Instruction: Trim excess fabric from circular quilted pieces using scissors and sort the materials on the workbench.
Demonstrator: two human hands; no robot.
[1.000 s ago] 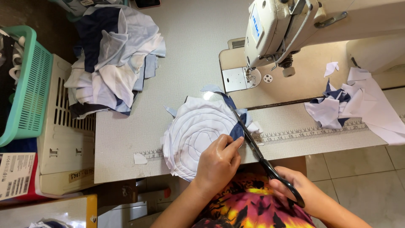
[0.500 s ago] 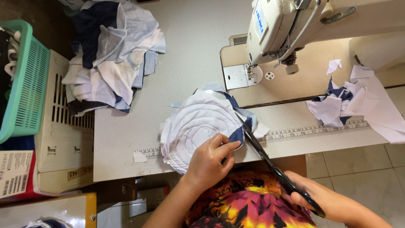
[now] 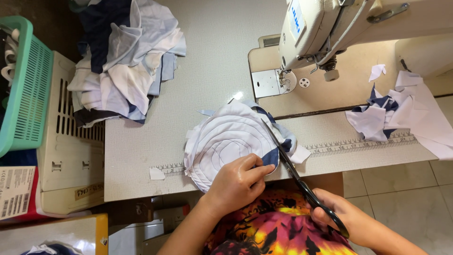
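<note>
Head view: looks straight down on a sewing table; landmark is the round quilted pad [image 3: 226, 144].
Pad: white, stitched in concentric rings, navy and pale blue cloth showing under its right edge; lies flat on the table [image 3: 207, 71], just in front of the sewing machine [image 3: 325, 28].
Left hand [image 3: 236, 184]: fingers curled, pressing down on the near edge of the pad, fingertips at the navy patch.
Right hand [image 3: 342, 219]: closed through the handles of the black scissors [image 3: 302, 182]; hand sits below the table edge, right of the pad.
Scissors: blades reach up along the pad's right edge; whether they are parted or closed on cloth I cannot tell at this angle.
Progress (judgement): left and far edges look trimmed round; right edge shows loose flaps, so trimming appears part done.
Offcuts [image 3: 396, 113]: white and navy scraps well right of the pad.
Fabric pile [image 3: 127, 61]: behind and left of the pad.
Room: green basket [image 3: 21, 89] far left; tiled floor [image 3: 391, 189] right of the pad.
</note>
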